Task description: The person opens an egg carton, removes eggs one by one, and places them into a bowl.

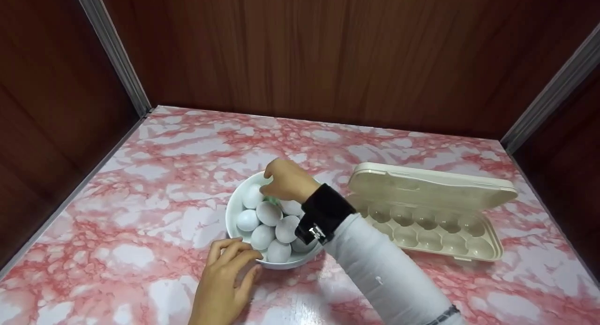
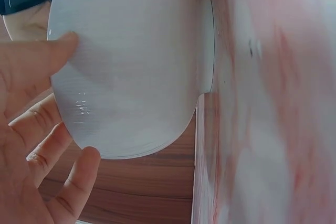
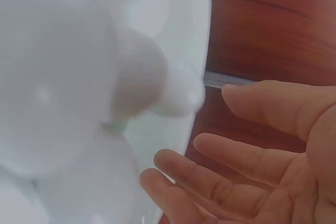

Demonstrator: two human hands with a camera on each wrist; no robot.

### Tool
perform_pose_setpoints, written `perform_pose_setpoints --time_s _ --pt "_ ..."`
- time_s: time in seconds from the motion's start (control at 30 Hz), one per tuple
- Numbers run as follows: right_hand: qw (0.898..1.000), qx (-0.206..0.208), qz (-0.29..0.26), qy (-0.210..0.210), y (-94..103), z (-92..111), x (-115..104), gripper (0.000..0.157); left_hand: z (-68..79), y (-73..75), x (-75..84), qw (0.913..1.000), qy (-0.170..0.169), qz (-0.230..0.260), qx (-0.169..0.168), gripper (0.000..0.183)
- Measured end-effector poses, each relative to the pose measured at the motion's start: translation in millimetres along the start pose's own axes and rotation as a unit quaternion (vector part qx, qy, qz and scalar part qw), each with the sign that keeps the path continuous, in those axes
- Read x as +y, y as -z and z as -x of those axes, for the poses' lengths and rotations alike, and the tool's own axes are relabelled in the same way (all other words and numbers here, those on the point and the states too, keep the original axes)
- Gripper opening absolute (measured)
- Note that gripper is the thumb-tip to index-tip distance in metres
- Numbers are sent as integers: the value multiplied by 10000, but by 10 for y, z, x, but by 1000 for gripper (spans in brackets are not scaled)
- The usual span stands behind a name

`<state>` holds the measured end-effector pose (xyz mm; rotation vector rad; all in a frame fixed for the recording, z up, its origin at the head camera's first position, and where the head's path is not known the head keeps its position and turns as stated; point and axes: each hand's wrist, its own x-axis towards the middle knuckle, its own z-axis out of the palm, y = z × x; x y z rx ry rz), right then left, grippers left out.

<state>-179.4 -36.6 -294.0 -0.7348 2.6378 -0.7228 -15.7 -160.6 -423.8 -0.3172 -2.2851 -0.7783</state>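
A white bowl (image 1: 287,265) holds several white eggs (image 1: 269,214), with a small green patch (image 1: 272,201) visible among them. Over the bowl's far side hovers my right hand (image 1: 289,180); its spread fingers hold nothing in the right wrist view, near an egg (image 3: 139,74). My left hand (image 1: 226,273) is at the bowl's near left edge, fingertips at the rim. In the left wrist view its thumb and fingers lie loosely against the outer wall of the bowl (image 2: 131,66). The right forearm hides part of the bowl's right side.
To the right lies a cream egg carton (image 1: 499,250), its lid (image 1: 436,186) raised and its visible cups without eggs. The pink marbled table (image 1: 140,207) meets brown wood-grain walls (image 1: 300,53) at the back and both sides. Metal strips (image 1: 112,43) line the corners.
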Motion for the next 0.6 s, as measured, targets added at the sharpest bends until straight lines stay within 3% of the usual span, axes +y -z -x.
perform_pose_setpoints --time_s 0.27,0.37,0.5,0.6 --pt "9944 987 -343 165 237 291 205 13 -47 12 -57 9998 -41 183 -85 20" --pt "9872 1447 -529 404 284 483 331 20 -85 50 -51 9993 -25 334 -143 22" --pt "9761 1946 -554 793 268 834 520 38 -160 140 11 9980 -279 542 -159 27" --pt "9736 2198 -312 533 204 1199 598 45 -262 228 108 9962 -633 538 -252 27"
